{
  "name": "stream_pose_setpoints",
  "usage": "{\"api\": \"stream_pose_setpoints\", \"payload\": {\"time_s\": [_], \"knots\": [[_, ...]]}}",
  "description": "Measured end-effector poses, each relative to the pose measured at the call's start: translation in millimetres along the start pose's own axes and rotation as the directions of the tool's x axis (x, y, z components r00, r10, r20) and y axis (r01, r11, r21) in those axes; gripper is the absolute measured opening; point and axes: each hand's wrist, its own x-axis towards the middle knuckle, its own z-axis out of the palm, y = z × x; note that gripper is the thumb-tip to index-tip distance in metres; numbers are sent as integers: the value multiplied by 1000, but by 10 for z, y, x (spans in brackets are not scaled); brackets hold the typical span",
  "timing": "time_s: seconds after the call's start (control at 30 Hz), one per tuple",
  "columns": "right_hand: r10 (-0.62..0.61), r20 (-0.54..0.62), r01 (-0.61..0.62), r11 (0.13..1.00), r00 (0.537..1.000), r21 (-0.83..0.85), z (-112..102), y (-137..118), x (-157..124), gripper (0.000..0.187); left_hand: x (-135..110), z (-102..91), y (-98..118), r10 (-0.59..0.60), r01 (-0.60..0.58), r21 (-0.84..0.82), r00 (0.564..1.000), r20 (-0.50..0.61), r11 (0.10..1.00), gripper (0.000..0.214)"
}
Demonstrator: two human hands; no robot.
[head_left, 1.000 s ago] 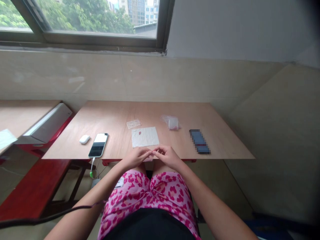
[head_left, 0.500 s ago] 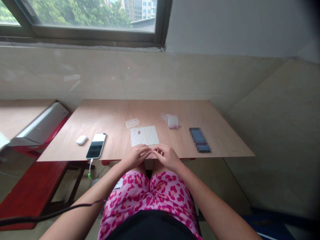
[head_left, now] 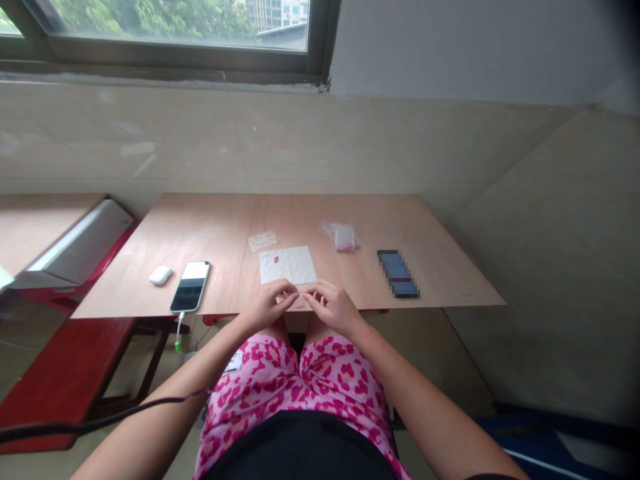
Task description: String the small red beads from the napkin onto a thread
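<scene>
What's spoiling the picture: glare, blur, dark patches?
Head view: the window is bright at upper left; the wall below shows pale patches, probably reflections; the black phone is pixelated; the top right corner is dark; detail between left hand and right hand is too small to tell.

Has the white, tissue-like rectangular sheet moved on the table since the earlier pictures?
No. The white sheet keeps its place against the edges of the light-brown wooden table; the camera's view itself has shifted slightly.
</scene>
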Motion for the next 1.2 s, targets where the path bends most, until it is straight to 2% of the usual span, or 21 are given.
{"api": "stream_pose_setpoints", "payload": {"time_s": [0.73,1.2], "knots": [[-30,7,30,999,1000,39,28,-128,-10,17,-20,19,79,62,-62,1,998,-9,998,9],[-31,6,30,999,1000,26,14,-145,-5,14,-20,10,97,81,-81,-1,997,0,997,14]]}}
